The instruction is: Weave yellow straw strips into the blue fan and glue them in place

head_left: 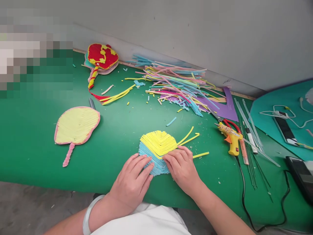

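Note:
In front of me on the green table lies a leaf-shaped fan piece (157,141), covered with yellow pipe cleaners in a V pattern over a blue layer (146,150). My left hand (134,179) rests on its blue lower left with fingers stretched out. My right hand (183,168) pinches a yellow pipe cleaner at the lower tip of the V, where the fingertips partly hide it. Loose yellow ends (189,140) stick out to the right behind that hand.
At left lies a pale yellow fan with pink edging (77,126); behind it, a red fan (100,56) with a tassel. Pipe cleaners (176,78) are heaped at the back wall. A yellow glue gun (233,140), red-handled scissors (230,124), wires and a phone (285,127) lie right.

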Tool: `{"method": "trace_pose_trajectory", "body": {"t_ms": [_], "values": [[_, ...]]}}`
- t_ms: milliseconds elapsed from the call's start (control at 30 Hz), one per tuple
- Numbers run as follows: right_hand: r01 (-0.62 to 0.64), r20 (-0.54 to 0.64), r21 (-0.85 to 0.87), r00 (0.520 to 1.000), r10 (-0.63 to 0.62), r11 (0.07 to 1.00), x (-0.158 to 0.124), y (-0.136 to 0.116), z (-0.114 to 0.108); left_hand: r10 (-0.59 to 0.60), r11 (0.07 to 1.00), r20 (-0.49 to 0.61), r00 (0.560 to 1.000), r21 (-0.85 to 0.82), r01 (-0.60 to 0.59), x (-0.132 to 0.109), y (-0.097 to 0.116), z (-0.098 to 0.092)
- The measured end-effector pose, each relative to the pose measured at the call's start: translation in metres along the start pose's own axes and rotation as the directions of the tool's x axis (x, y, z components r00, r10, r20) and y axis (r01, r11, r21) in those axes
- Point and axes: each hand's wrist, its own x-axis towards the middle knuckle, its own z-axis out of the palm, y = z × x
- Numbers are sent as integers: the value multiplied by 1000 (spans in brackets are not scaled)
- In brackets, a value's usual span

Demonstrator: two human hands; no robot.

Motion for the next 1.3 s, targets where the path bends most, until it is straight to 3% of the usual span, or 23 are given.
{"method": "trace_pose_trajectory", "body": {"t_ms": [400,767,1300], "values": [[31,58,-48,998,-29,998,-1,3,4,-2,991,66,998,132,-7,2,-2,9],[50,39,-57,998,-48,997,0,3,3,12,981,137,990,189,-38,-1,-4,12],[41,53,-49,998,-38,998,-3,4,3,-41,988,163,986,151,16,-5,-3,15]]}}
